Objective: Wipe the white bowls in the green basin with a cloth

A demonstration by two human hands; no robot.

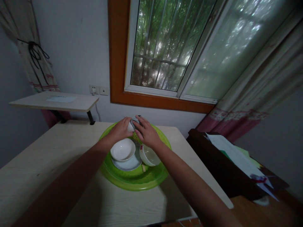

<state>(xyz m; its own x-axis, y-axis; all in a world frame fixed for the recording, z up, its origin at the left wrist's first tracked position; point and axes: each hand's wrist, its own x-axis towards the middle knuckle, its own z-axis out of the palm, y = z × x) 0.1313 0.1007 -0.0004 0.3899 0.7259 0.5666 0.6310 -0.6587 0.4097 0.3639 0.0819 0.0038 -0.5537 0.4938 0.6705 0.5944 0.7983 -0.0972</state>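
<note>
Over the far part of a green basin, my left hand closes around a small white, cup-like thing. A grey, cloth-like piece shows at its top. From the other side, my right hand curls its fingers over the grey piece; its exact kind is partly hidden. Below my left hand, a white bowl rests on a white plate in the basin. Under my right wrist a second bowl, with a red mark on its side, sits tilted.
The basin stands on a light wooden table. A raised shelf is at the back left, near wall sockets. Behind the table is a barred window. Papers lie on a dark brown piece of furniture at right.
</note>
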